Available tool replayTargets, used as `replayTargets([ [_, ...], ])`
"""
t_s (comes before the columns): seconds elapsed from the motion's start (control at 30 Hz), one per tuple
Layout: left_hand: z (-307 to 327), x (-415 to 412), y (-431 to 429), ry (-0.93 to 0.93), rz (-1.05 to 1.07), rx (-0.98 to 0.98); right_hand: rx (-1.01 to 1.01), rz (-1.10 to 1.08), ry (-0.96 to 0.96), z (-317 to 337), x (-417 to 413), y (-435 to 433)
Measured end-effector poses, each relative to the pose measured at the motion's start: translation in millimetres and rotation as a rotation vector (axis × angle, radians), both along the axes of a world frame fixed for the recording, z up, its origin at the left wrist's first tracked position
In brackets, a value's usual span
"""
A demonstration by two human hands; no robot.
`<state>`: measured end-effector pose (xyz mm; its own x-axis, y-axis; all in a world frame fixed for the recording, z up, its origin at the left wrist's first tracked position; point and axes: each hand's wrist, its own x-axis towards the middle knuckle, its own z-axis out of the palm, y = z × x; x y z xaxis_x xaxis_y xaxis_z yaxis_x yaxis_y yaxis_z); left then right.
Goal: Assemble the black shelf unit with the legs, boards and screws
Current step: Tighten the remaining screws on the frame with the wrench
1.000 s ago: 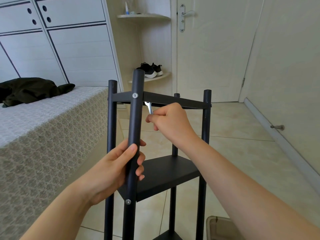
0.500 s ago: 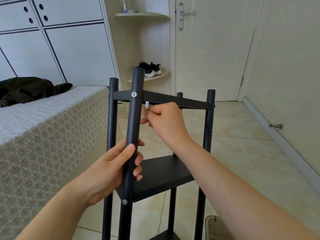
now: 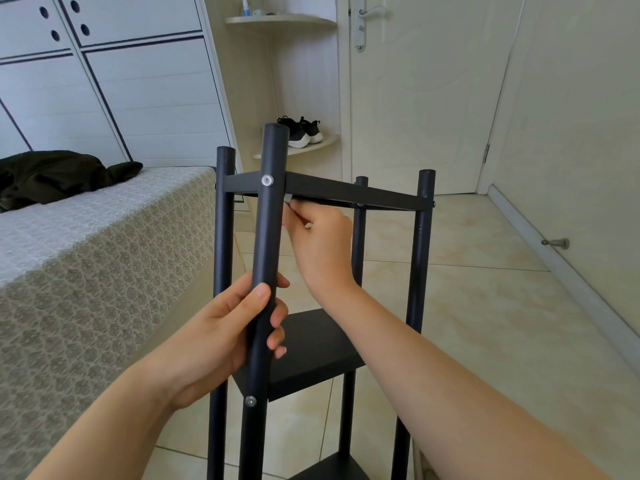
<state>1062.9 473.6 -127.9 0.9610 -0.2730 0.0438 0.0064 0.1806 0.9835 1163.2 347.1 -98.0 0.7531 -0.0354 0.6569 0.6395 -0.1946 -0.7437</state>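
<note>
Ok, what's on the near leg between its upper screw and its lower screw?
In the head view, only the left hand, gripping the near leg between the upper screw and the lower screw; the rest is bare tube.

Your right hand [image 3: 320, 244] now sits higher and closer to the front leg [image 3: 270, 220] than a second ago, its knuckles just under the top board [image 3: 349, 192]. The wrench [image 3: 288, 198], whose open silver head stood clear above your fingers earlier, now shows only as a small grey tip between the fingertips and the board's underside, right beside the leg. Your wrist has turned, so the back of the hand faces you more squarely.
</note>
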Motion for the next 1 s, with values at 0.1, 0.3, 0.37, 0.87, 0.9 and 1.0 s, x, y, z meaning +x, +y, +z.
replayTargets([
  [0.1, 0, 0, 0, 0.003, -0.003, -0.006, 0.026, -0.015, -0.03, -4, 3, 8],
  [0.3, 0, 0, -2, 0.001, 0.003, -0.006, 0.021, -0.05, -0.056, -6, 5, 4],
  [0.37, 0, 1, -2, 0.0, 0.004, -0.002, -0.011, -0.04, -0.037, -5, 6, 1],
  [0.87, -2, 1, 2, -0.001, 0.002, 0.003, -0.29, 0.1, 0.242, 11, -4, -31],
  [0.9, -2, 1, 2, 0.0, -0.001, -0.003, -0.287, 0.104, 0.244, 13, -5, -33],
  [1.0, -2, 0, 2, -0.008, -0.01, -0.01, -0.31, 0.108, 0.231, 19, -7, -35],
])
